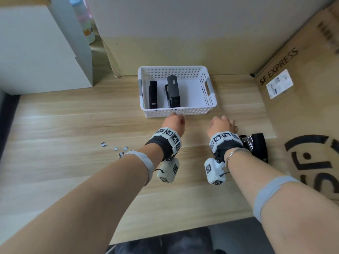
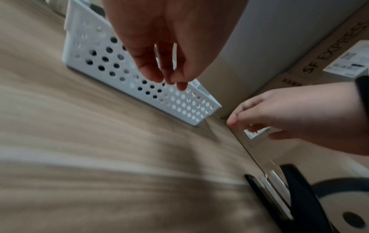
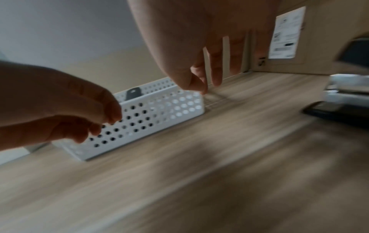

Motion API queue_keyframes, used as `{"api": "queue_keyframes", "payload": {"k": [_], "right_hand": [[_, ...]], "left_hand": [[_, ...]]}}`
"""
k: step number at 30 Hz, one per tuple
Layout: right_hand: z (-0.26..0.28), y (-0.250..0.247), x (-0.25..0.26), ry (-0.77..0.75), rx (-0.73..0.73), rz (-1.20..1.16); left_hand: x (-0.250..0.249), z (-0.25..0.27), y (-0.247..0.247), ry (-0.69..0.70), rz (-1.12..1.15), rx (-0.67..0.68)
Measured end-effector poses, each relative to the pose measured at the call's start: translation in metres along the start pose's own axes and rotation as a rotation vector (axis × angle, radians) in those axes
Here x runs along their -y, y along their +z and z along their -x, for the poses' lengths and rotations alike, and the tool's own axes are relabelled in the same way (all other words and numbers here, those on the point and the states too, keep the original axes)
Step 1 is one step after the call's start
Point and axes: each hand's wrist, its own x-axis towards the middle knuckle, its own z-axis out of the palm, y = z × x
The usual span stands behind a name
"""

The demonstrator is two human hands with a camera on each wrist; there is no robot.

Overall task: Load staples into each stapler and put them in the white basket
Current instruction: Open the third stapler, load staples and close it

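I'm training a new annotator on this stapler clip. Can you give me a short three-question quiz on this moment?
1. True or false: the white basket already holds two staplers.
2. Where does the open stapler lie: A) in the basket, B) on the table beside the right hand, C) in the left hand?
3. Fill in: the loose staples lie on the table to the ___ of the left forearm.

Key: 1 true; 2 B; 3 left.

Perforated white plastic basket (image 1: 183, 112), matt wood-grain table (image 1: 73, 125), seemingly glossy black stapler (image 1: 259, 145).
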Motion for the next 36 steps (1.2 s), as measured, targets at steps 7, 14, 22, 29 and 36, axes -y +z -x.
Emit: {"api": "queue_keyframes", "payload": {"k": [7, 14, 22, 29, 36], "right_hand": [[-0.005, 0.004, -0.079, 0.181, -0.014, 0.114], [-0.017, 0.0, -0.114, 0.241, 0.066, 0.045], [-0.023, -0.022, -0.094, 0.13, 0.192, 0.189], [-0.001, -0.024, -0.001, -0.294, 0.236, 0.174], [0.027, -0.006, 0.07, -0.599, 0.343, 0.232]], "left_hand": [[-0.012, 0.009, 0.055, 0.004, -0.013, 0.098], [-0.02, 0.0, 0.07, 0.006, -0.03, 0.128], [-0.011, -0.007, 0.057, 0.004, -0.045, 0.124], [0.025, 0.004, 0.024, 0.001, -0.056, 0.163], [0.075, 0.023, -0.008, -0.057, -0.017, 0.141]]}}
